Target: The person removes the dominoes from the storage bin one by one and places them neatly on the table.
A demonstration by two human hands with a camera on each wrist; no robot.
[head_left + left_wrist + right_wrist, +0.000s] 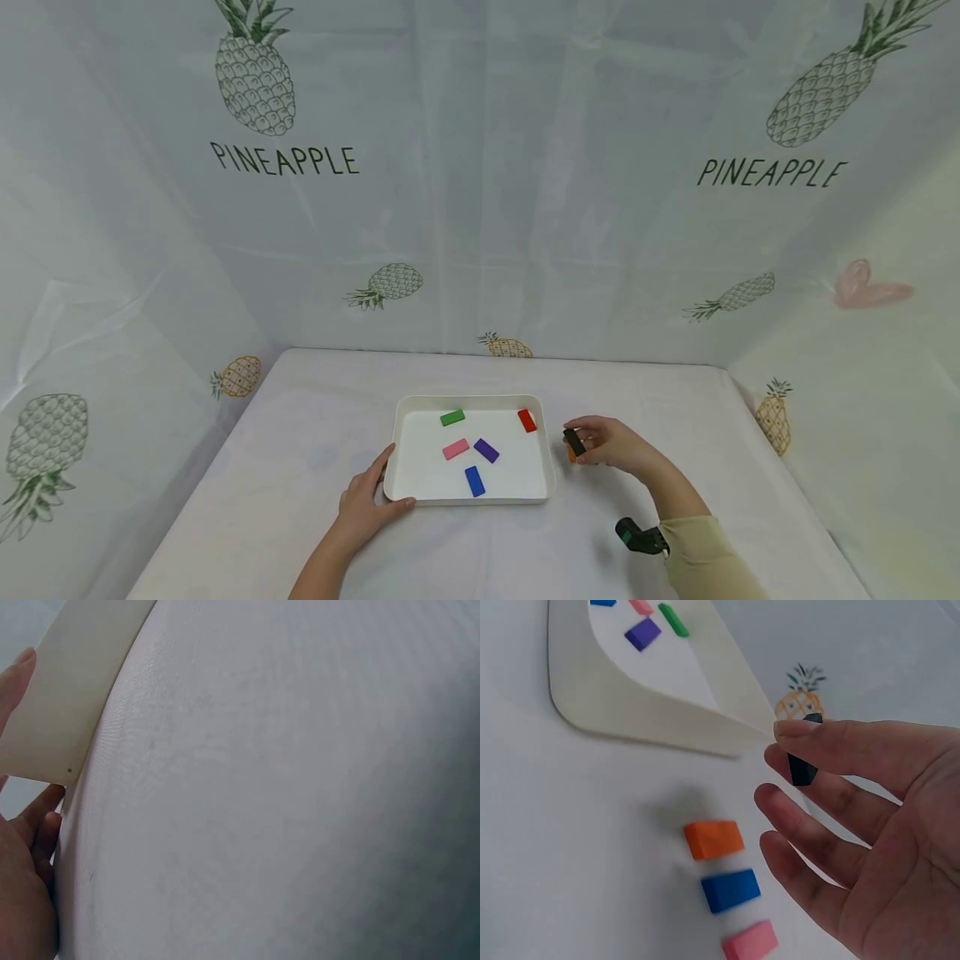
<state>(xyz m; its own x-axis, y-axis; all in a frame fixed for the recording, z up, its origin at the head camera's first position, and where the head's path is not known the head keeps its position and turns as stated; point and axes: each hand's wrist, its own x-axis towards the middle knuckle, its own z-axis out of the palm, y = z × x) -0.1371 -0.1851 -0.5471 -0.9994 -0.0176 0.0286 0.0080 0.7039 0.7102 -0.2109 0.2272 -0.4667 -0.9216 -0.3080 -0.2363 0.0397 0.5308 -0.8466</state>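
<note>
A white tray (471,502) lies on the table with several small coloured blocks in it. My left hand (366,504) rests against its near left corner, thumb along the front wall and index finger along the left side. Just right of the tray, my right hand (611,443) pinches a black block (804,766) between thumb and fingertips, above the table. Below that hand, an orange block (714,839), a blue block (731,890) and a pink block (751,941) lie in a row. The hand hides most of this row in the head view.
Inside the tray are a green block (452,417), a red block (527,420), a pink block (456,449), a purple block (486,451) and a blue block (475,482). White cloth (480,567) covers the table. Pineapple-printed curtains (525,208) enclose the back and sides.
</note>
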